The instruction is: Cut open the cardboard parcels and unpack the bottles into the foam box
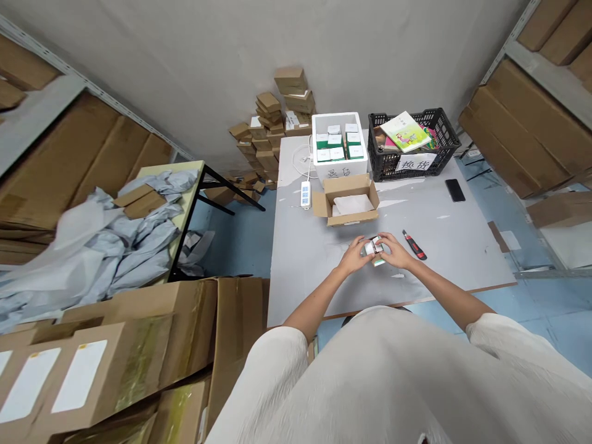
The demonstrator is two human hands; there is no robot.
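Observation:
Near the front of the grey table [305, 271], both hands are on a small white and green box [378, 261]. My left hand [355, 254] grips its left side with bent fingers. From the other side, my right hand [392, 251] closes on the same box, thumb and fingers at its top. What lies inside the small box is too small to make out. Just beyond the hands stands an open cardboard box [329, 211] with white wrapping in it. A red and black utility knife [415, 245] lies to the right of my right hand.
At the back are a white foam box [342, 168] of several green-and-white cartons and a black crate [380, 169] of books. A power strip [306, 195] lies left, a phone [455, 190] right. Stacked cardboard cartons [139, 345] flank the table's left; shelves stand on both sides.

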